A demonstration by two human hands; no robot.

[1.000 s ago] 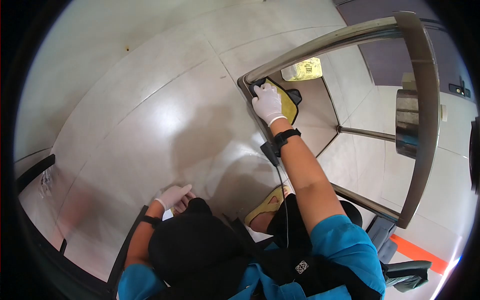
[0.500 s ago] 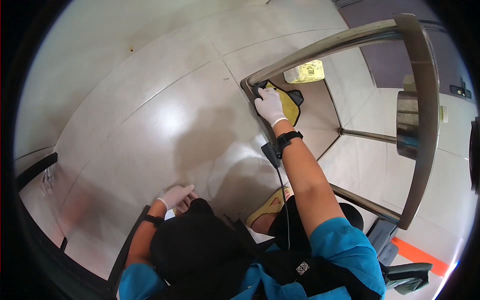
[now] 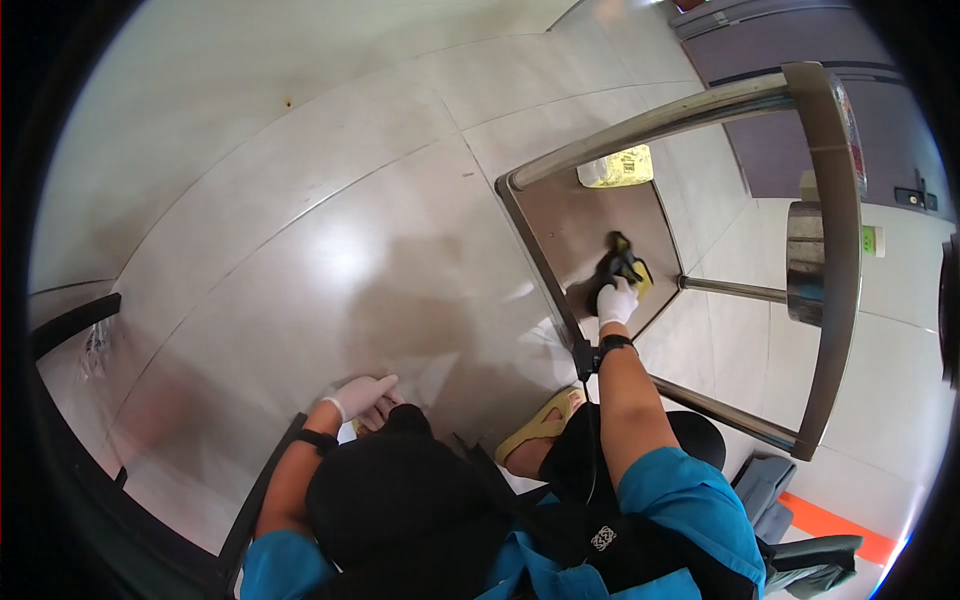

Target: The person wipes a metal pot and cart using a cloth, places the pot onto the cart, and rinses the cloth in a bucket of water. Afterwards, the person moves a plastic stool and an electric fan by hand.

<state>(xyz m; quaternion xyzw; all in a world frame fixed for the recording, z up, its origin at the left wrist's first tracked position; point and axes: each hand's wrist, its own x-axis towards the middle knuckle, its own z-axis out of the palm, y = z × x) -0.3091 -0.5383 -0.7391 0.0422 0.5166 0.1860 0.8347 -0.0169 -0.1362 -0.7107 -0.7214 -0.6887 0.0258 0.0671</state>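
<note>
My right hand (image 3: 617, 301), in a white glove, is closed on a yellow and black cloth (image 3: 642, 278). The cloth lies bunched on the brown lower shelf (image 3: 570, 215) of a metal-framed stand, blurred by motion. A dark band with a small black box (image 3: 584, 357) and a cable sits at my right wrist. My left hand (image 3: 362, 398), also gloved, rests beside my knee with its thumb side outstretched and the other fingers loosely bent. Nothing shows in it.
A yellow-and-white package (image 3: 616, 168) stands at the shelf's far end. The stand's metal rail (image 3: 650, 122) runs above the shelf, and a round metal container (image 3: 804, 262) is at the right. My yellow sandal (image 3: 540, 425) is on the tiled floor.
My right hand has drawn the cloth from the shelf's far left corner toward its near right side. The cloth is more bunched now. My left hand has hardly moved.
</note>
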